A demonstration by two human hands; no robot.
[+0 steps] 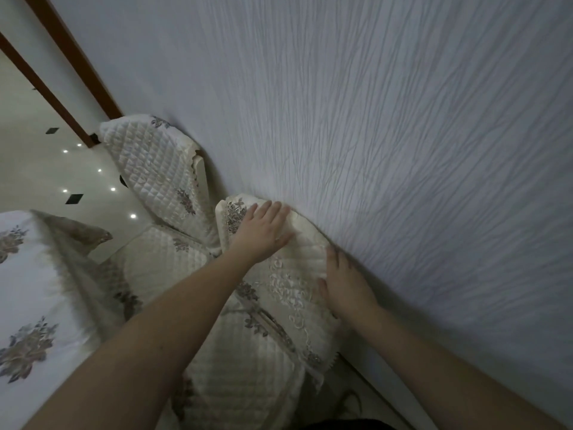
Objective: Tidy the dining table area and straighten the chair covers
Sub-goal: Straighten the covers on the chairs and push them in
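Chair cover against wall, left hand flat on top, right hand pressing, both grips spread.

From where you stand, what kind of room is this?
Probably a home dining area: two chairs in quilted covers stand against a textured wall, beside a table under an embroidered cloth.

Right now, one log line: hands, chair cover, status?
left hand: flat on near chair cover top | right hand: flat on cover by wall | grip: none | status: smoothing, far chair cover untouched
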